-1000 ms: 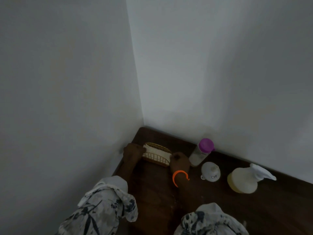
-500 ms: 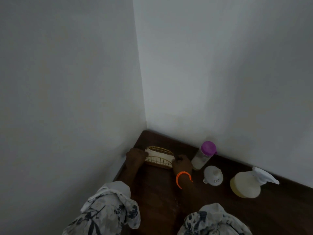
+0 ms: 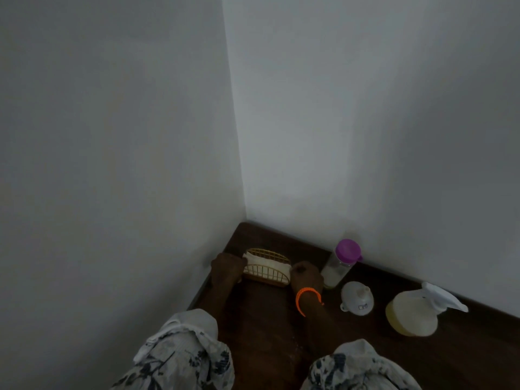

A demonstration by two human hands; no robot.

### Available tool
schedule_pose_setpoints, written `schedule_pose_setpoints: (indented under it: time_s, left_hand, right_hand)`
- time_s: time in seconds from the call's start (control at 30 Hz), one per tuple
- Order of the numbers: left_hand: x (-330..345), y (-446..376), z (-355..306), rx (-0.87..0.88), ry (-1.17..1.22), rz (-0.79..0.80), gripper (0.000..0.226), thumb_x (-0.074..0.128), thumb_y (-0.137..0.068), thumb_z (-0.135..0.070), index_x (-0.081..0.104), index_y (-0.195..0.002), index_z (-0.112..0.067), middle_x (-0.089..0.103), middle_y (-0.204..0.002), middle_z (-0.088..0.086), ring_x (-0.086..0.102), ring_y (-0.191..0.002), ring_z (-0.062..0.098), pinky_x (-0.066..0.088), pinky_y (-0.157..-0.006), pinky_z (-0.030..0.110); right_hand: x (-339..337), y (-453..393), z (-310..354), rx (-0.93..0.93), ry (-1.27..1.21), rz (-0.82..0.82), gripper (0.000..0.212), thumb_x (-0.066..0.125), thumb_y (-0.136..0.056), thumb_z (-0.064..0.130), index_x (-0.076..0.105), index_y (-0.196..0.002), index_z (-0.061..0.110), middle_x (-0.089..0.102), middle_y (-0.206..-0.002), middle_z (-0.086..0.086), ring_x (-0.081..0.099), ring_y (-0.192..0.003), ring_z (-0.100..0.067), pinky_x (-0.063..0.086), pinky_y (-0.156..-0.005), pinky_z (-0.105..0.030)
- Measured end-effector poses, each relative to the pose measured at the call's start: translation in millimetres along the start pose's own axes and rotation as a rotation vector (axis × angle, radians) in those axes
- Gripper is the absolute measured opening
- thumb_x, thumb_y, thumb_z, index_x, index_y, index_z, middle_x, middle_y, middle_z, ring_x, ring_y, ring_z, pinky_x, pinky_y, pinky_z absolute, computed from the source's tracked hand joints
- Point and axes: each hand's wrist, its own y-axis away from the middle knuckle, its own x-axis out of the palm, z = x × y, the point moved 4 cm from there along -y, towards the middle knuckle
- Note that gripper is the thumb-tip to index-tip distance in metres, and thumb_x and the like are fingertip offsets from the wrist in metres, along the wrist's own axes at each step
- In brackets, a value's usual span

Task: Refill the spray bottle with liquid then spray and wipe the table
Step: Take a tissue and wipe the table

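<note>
Wire basket (image 3: 266,267) holding pale folded stuff, in corner of white walls (image 3: 365,122).

two plain white painted walls (image 3: 365,122) meet in a vertical corner seam. dark brown wooden tabletop (image 3: 264,347) pushed tight into that corner, touching both walls. lighting dim and flat, greyish cast on the walls.

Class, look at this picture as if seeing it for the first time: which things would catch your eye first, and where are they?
Two hands grip the ends of a small wire basket holding a pale cloth, in the corner of the dark table: left hand, right hand. An orange bracelet glows on the right wrist. To the right stand a purple-capped bottle against the wall, a white funnel, and a spray bottle of yellowish liquid.
</note>
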Motion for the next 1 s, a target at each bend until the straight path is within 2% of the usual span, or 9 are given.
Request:
schedule_pose_setpoints:
  time_s: [0.07, 0.17, 0.23, 0.43, 0.53, 0.7, 0.8, 0.87, 1.0]
  left_hand:
    - [-1, 2, 3, -0.014, 0.011, -0.025, 0.031, 0.073, -0.091, -0.032, 0.074, -0.102, -0.003, 0.076, -0.096, 0.014, 0.075, -0.084, 0.028, 0.063, -0.082, 0.043]
    - [-1, 5, 3, 0.008, -0.018, -0.041, 0.036, 0.067, -0.095, -0.036, 0.073, -0.105, -0.002, 0.076, -0.104, 0.015, 0.072, -0.097, 0.029, 0.056, -0.094, 0.041]
    - [0, 6, 2, -0.001, 0.013, -0.034, 0.037, 0.067, -0.095, -0.036, 0.074, -0.105, -0.001, 0.076, -0.104, 0.016, 0.072, -0.098, 0.029, 0.055, -0.096, 0.041]
    - [2, 2, 6, -0.065, 0.120, 0.012, 0.028, 0.074, -0.088, -0.033, 0.072, -0.093, -0.005, 0.077, -0.097, 0.015, 0.075, -0.087, 0.030, 0.062, -0.083, 0.045]
    - [6, -6, 13, -0.081, 0.137, 0.016, 0.024, 0.077, -0.087, -0.031, 0.072, -0.091, -0.007, 0.076, -0.096, 0.017, 0.076, -0.086, 0.032, 0.062, -0.082, 0.048]
    - [5, -6, 15, -0.062, 0.135, 0.012, 0.025, 0.076, -0.087, -0.030, 0.075, -0.095, -0.007, 0.077, -0.093, 0.014, 0.076, -0.083, 0.031, 0.063, -0.081, 0.047]
    - [4, -4, 13, -0.048, 0.122, 0.026, 0.018, 0.077, -0.087, -0.027, 0.073, -0.083, -0.010, 0.077, -0.093, 0.013, 0.076, -0.083, 0.029, 0.062, -0.082, 0.045]
    - [1, -1, 8, -0.018, 0.092, 0.031, 0.016, 0.078, -0.086, -0.026, 0.075, -0.085, -0.010, 0.077, -0.093, 0.012, 0.075, -0.083, 0.028, 0.062, -0.082, 0.041]
    - [-3, 0, 0, -0.013, 0.093, 0.052, 0.012, 0.081, -0.084, -0.022, 0.074, -0.079, -0.013, 0.076, -0.083, 0.010, 0.075, -0.072, 0.029, 0.065, -0.070, 0.045]
  right_hand:
    - [0, 3, 2, -0.013, -0.017, -0.006, 0.013, 0.061, -0.094, 0.013, 0.072, -0.099, 0.007, 0.069, -0.105, -0.011, 0.063, -0.103, -0.026, 0.050, -0.092, -0.035]
    - [-3, 8, 8, -0.043, -0.083, -0.025, 0.008, 0.061, -0.091, 0.007, 0.067, -0.089, 0.012, 0.066, -0.095, -0.007, 0.061, -0.097, -0.023, 0.046, -0.084, -0.029]
    - [-5, 12, 14, -0.062, -0.114, -0.029, 0.014, 0.060, -0.090, 0.004, 0.062, -0.083, 0.016, 0.060, -0.091, -0.002, 0.058, -0.093, -0.020, 0.041, -0.080, -0.026]
    - [-5, 15, 14, -0.055, -0.072, -0.065, 0.016, 0.066, -0.089, 0.006, 0.054, -0.088, 0.016, 0.058, -0.097, -0.004, 0.058, -0.095, -0.022, 0.041, -0.079, -0.027]
    - [-4, 13, 10, -0.086, 0.014, -0.063, 0.014, 0.072, -0.084, 0.007, 0.063, -0.092, 0.014, 0.059, -0.106, -0.008, 0.056, -0.091, -0.019, 0.042, -0.080, -0.025]
    - [0, 6, 8, -0.136, 0.007, 0.021, 0.014, 0.075, -0.083, 0.011, 0.079, -0.094, 0.020, 0.070, -0.106, -0.008, 0.067, -0.097, -0.024, 0.045, -0.082, -0.022]
    - [-1, 6, 4, -0.115, 0.008, 0.034, 0.016, 0.076, -0.084, 0.020, 0.079, -0.100, 0.021, 0.071, -0.110, -0.007, 0.067, -0.099, -0.021, 0.049, -0.089, -0.027]
    - [-2, 7, 3, -0.102, 0.009, 0.036, 0.020, 0.075, -0.086, 0.026, 0.078, -0.105, 0.018, 0.074, -0.110, -0.005, 0.067, -0.102, -0.020, 0.052, -0.094, -0.034]
    - [-3, 5, 1, -0.028, -0.056, 0.061, 0.021, 0.077, -0.085, 0.024, 0.078, -0.103, 0.013, 0.076, -0.106, -0.004, 0.068, -0.099, -0.019, 0.052, -0.092, -0.032]
